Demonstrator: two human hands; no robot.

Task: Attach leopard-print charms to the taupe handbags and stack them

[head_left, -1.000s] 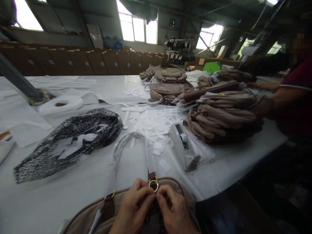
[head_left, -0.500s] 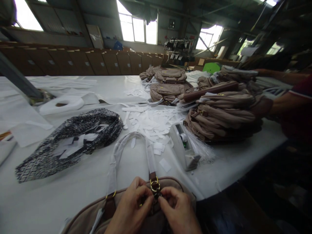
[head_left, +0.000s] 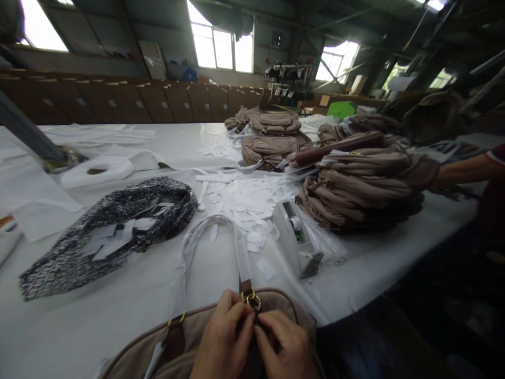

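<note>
A tan handbag (head_left: 158, 347) lies at the table's near edge, its handle (head_left: 197, 237) wrapped in white paper and looping away from me. My left hand (head_left: 223, 342) and my right hand (head_left: 282, 345) are pressed together on top of the bag. Both pinch at the small dark piece hanging under the gold ring (head_left: 253, 301) where the handle meets the bag. What sits between the fingertips is too small to name.
A white tape dispenser (head_left: 295, 245) stands just beyond the bag, with scattered white paper strips (head_left: 244, 197) behind it. A black-and-white patterned bag (head_left: 106, 231) lies at the left. Stacks of tan handbags (head_left: 355, 189) fill the right, where another person's arm (head_left: 465, 171) reaches in.
My fingers have closed in tighter around the ring's hanging piece. The person at the right has pulled back and lowered an arm beside the stack.
</note>
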